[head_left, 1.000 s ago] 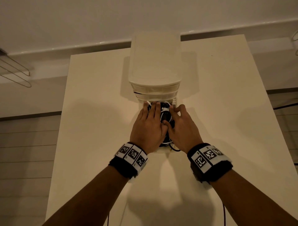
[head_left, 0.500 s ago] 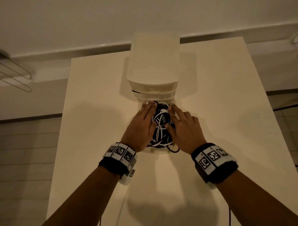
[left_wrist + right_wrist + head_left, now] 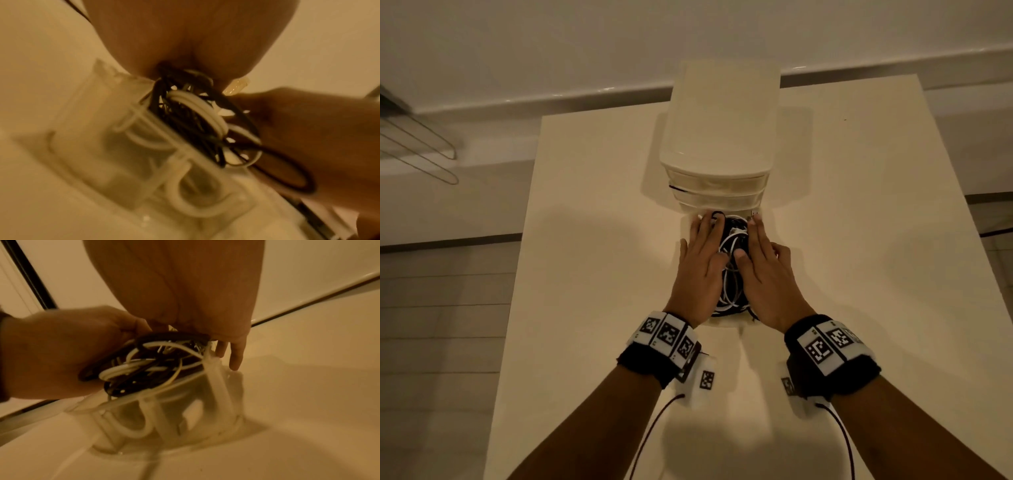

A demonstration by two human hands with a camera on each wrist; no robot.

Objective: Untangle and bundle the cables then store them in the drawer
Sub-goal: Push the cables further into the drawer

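Note:
A bundle of black and white cables (image 3: pixel 732 240) lies in the pulled-out bottom drawer (image 3: pixel 726 323) of a white drawer unit (image 3: pixel 719 137). My left hand (image 3: pixel 698 236) lies flat on the left side of the bundle, fingers straight and pointing at the unit. On the right side my right hand (image 3: pixel 751 240) presses down the same way, its thumb on the cables. In the wrist views the cables (image 3: pixel 197 116) (image 3: pixel 144 366) bulge above the rim of the translucent drawer (image 3: pixel 123 154) (image 3: pixel 185 410) between both palms. One black loop hangs over the drawer's near edge.
The drawer unit stands at the middle back of a white table (image 3: pixel 585 308); its two upper drawers are closed. Bare tabletop lies left, right and in front of the drawer. A wire rack (image 3: pixel 421 150) hangs off to the far left, beyond the table.
One second ago my hands lay close together over the bundle. They have since parted to its two sides, so more cable shows between them.

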